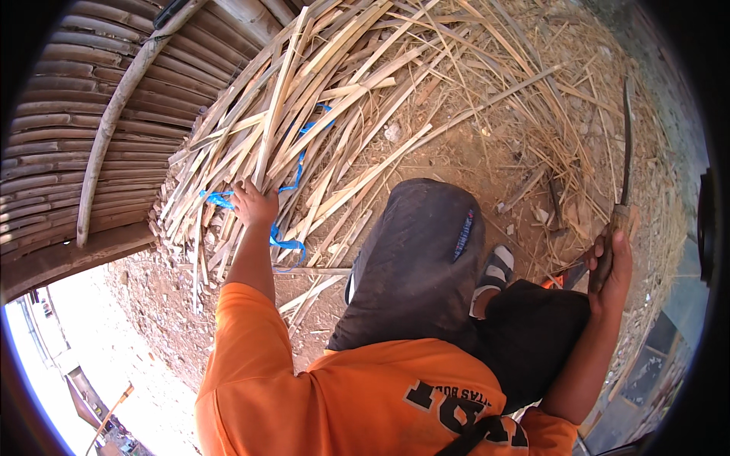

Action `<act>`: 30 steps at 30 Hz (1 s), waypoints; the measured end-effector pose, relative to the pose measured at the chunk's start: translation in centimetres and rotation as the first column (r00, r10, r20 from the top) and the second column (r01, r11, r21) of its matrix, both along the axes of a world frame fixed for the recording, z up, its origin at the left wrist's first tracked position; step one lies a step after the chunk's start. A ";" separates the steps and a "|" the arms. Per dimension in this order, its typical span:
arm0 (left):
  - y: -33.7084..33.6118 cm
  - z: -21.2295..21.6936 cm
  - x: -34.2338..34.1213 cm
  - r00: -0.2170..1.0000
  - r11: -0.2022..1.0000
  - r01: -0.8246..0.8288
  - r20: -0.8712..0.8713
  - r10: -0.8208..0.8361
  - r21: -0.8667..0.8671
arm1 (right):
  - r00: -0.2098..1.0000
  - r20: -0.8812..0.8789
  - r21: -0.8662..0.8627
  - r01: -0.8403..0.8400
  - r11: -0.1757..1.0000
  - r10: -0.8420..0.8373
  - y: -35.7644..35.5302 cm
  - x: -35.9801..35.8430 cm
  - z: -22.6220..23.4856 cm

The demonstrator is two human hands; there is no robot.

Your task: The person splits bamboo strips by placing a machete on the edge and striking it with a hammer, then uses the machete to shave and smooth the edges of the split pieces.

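Note:
On the left, my left hand (255, 205) is closed around the lower end of a pale bamboo strip (278, 99), with the strip between thumb and fingers. The strip lies on top of a large heap of split bamboo strips (334, 68). Blue plastic tape (298, 167) winds through the heap, right beside that hand. Over on the right, my right hand (613, 262) grips the wooden handle of a long knife (626, 144). Its narrow dark blade points away from me, slightly curved and apart from the strips.
A bamboo-slat wall (84, 144) with a pole (114, 114) borders the left. My dark-trousered knee (422, 243) rises in the middle, with a sandalled foot (496, 272) beside it. A dark metal tool (556, 204) lies on the dirt near the knife. Shavings litter the ground (456, 152).

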State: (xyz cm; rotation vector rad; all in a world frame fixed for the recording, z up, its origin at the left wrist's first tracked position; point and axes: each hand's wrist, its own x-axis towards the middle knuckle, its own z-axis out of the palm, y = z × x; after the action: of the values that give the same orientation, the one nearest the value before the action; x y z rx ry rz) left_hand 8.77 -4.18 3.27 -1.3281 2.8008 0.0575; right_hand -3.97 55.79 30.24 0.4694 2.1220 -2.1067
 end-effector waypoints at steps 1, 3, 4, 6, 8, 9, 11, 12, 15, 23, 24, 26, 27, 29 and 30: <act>-0.2 -0.7 0.2 0.995 0.996 0.093 -0.026 -0.093 0.005 | 1.000 0.005 -0.002 -0.003 1.000 0.003 0.0 0.0 0.0; -0.1 -1.9 0.1 0.976 0.976 0.218 0.022 -0.218 -0.005 | 1.000 0.014 -0.004 -0.008 1.000 0.008 0.0 -0.1 0.0; -0.1 -2.5 -0.1 0.959 0.960 0.279 0.047 -0.279 -0.008 | 1.000 0.018 -0.007 -0.008 1.000 0.008 0.0 -0.2 -0.2; 1.0 -1.7 -1.3 0.967 0.969 0.248 0.067 -0.247 -0.016 | 1.000 0.021 -0.009 -0.009 1.000 0.009 0.1 -0.3 -0.4; 1.0 -2.1 -2.0 0.976 0.975 0.216 0.037 -0.214 -0.051 | 1.000 0.023 -0.009 -0.021 1.000 0.021 0.2 -0.5 -0.5; 0.7 -2.1 -2.2 0.979 0.979 0.197 0.054 -0.194 -0.045 | 1.000 0.024 -0.003 -0.018 1.000 0.018 0.1 -0.5 -0.6; -0.5 -2.3 -2.7 0.984 0.987 0.159 0.090 -0.155 -0.033 | 1.000 0.026 0.010 -0.011 1.000 0.011 -0.1 -0.6 -0.6; -1.3 -2.8 -2.6 0.976 0.974 0.214 0.067 -0.209 -0.078 | 1.000 0.025 0.013 -0.013 1.000 0.013 -0.3 -0.6 -0.6; -2.8 -3.5 -2.8 0.937 0.926 0.345 0.004 -0.348 -0.152 | 1.000 0.026 0.019 -0.017 1.000 0.017 -0.7 -0.8 -0.6; -5.1 -3.0 -4.7 0.980 0.972 0.189 -0.038 -0.196 -0.140 | 0.997 0.054 0.041 -0.063 0.997 0.061 -1.5 -1.1 -0.5; -5.7 -2.9 -4.6 0.977 0.979 0.175 -0.107 -0.187 -0.107 | 0.997 0.051 0.049 -0.065 0.997 0.063 -1.5 -1.0 -0.5; -6.7 -2.7 -4.4 0.973 0.992 0.121 -0.197 -0.124 -0.024 | 0.997 0.044 0.065 -0.068 0.996 0.065 -1.4 -1.0 -0.7; -7.0 -2.5 -4.3 0.975 0.996 0.086 -0.206 -0.083 0.002 | 0.997 0.045 0.059 -0.067 0.996 0.065 -1.4 -0.9 -0.6; -7.2 -2.3 -4.2 0.957 0.999 0.012 -0.290 0.002 0.046 | 0.997 0.046 0.047 -0.066 0.997 0.064 -1.5 -0.9 -0.5; -7.1 -2.1 -4.0 0.957 0.998 0.015 -0.290 0.002 0.055 | 0.997 0.047 0.047 -0.063 0.997 0.061 -1.5 -0.9 -0.5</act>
State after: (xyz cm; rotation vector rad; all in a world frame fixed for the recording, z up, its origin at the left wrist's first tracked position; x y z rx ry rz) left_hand 4.79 -11.32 1.21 -1.4008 3.0119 0.3579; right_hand -4.88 54.31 29.70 0.4457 2.1377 -1.9969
